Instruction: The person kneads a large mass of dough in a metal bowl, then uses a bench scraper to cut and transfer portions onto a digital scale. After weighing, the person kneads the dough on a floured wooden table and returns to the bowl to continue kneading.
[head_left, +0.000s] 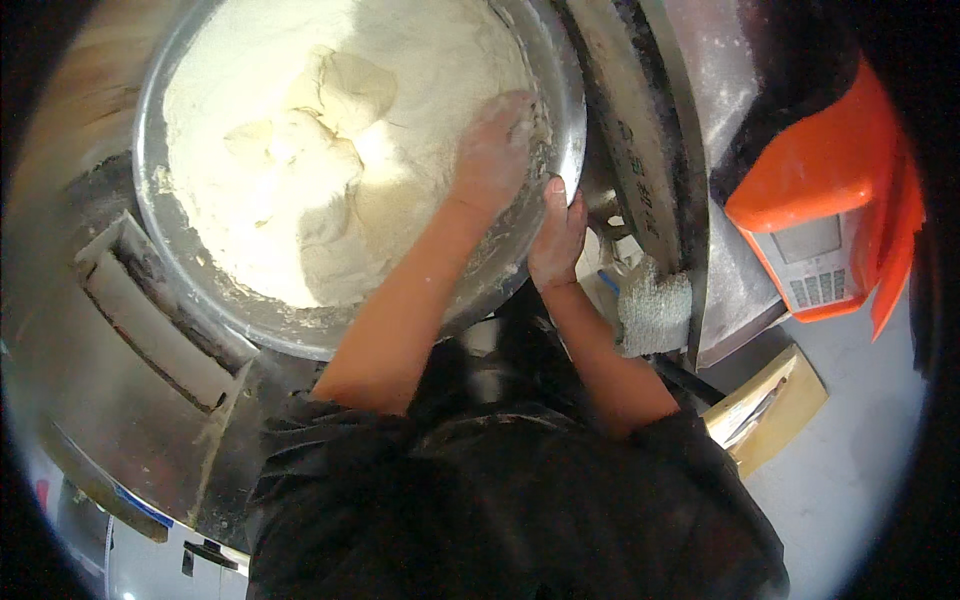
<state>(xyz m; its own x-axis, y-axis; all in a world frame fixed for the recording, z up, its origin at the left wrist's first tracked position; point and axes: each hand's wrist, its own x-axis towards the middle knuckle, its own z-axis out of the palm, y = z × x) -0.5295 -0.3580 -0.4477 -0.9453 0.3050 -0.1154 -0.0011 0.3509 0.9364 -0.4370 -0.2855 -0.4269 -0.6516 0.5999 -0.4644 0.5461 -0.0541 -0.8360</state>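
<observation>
A large round metal bowl stands before me, holding a wide mass of pale, floury dough. Smooth raised lumps and folds show near the middle of the dough, and light glares on its left part. My left hand reaches across to the inner right side of the bowl. Its flour-dusted fingers press down where dough meets wall, and the fingertips are partly hidden. On the outside of the near right rim, my right hand holds the bowl with its thumb up at the edge.
To the right, an orange-framed digital scale sits by a floury metal surface. A pale woven cloth hangs near my right forearm. A yellowish box-like object lies lower right. On the left is a metal worktop with a recessed slot.
</observation>
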